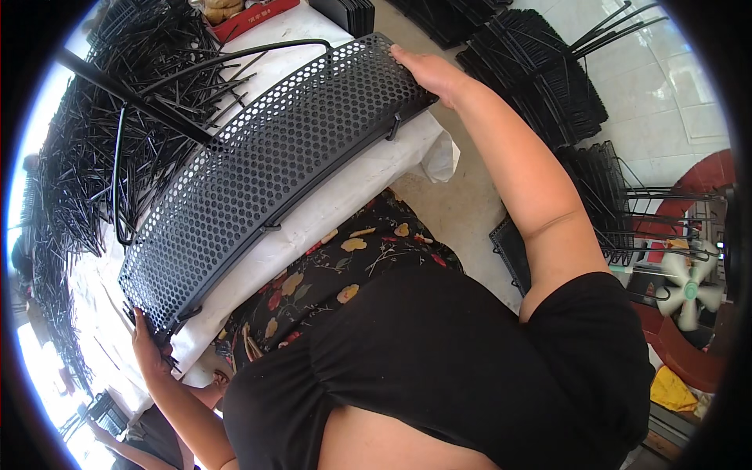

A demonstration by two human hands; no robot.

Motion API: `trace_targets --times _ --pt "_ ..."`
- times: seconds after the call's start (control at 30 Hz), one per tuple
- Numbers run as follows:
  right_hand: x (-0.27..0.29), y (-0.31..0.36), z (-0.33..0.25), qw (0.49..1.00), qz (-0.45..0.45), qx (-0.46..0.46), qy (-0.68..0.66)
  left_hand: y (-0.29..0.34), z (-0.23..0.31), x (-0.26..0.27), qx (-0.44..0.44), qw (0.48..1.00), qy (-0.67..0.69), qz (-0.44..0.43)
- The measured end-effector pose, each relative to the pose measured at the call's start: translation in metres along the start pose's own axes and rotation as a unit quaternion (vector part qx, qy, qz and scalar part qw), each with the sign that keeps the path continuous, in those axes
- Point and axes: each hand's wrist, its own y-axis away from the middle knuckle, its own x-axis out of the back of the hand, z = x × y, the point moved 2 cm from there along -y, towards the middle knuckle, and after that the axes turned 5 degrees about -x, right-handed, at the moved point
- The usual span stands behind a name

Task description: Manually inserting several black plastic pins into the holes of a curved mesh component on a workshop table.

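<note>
A long black perforated panel (274, 149) with round holes lies slanted in front of me, over a table. Small black hooks stick out along its near edge. My right hand (427, 72) grips its far right end, thumb on the upper face; the fingers beneath are hidden. At the near left end, my left hand (150, 348) closes on the panel's corner, with a few thin black strips by its fingers. A bent black rod (119, 176) and a straight black bar (145, 106) run behind the panel's far side; I cannot tell whether they are joined to it.
A white-covered table (321, 207) bears a big heap of thin black strips (117, 133) on the left. A red box (254, 17) sits at the far edge. Stacked black racks (540, 74) stand on the right, near a fan (689, 290). Another person's arm (117, 446) shows at lower left.
</note>
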Motion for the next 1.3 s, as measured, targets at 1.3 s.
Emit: trace_targets --times 1.3 --pt "-0.118 0.143 0.003 0.865 -0.096 0.355 -0.34 0.166 0.027 -0.21 0.015 0.922 0.187 -0.339"
